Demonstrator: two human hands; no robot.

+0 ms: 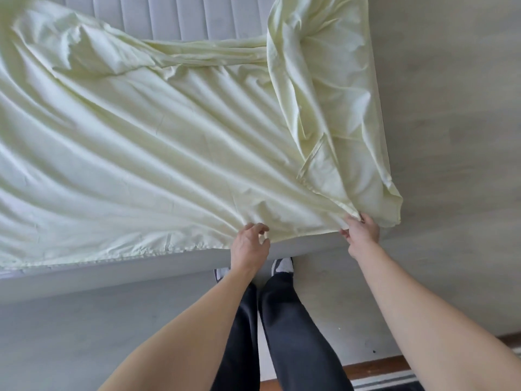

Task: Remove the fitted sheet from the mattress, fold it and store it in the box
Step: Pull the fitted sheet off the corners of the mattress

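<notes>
A pale yellow-green fitted sheet (pixel 158 142) lies loose and wrinkled over the white mattress (pixel 180 15), whose quilted top shows bare at the far side. The sheet's right part is folded back on itself, with a corner hanging off the near right corner of the bed. My right hand (pixel 362 231) pinches the sheet's edge at that near right corner. My left hand (pixel 251 242) hovers at the near edge with curled fingers just touching the fabric; whether it holds the cloth is unclear. No box is in view.
The mattress's grey near side (pixel 112 275) runs along in front of my legs and shoes (pixel 282 265). Light grey floor (pixel 451 108) lies to the right of the bed. A brown wooden strip and striped rug (pixel 389 376) sit at the bottom right.
</notes>
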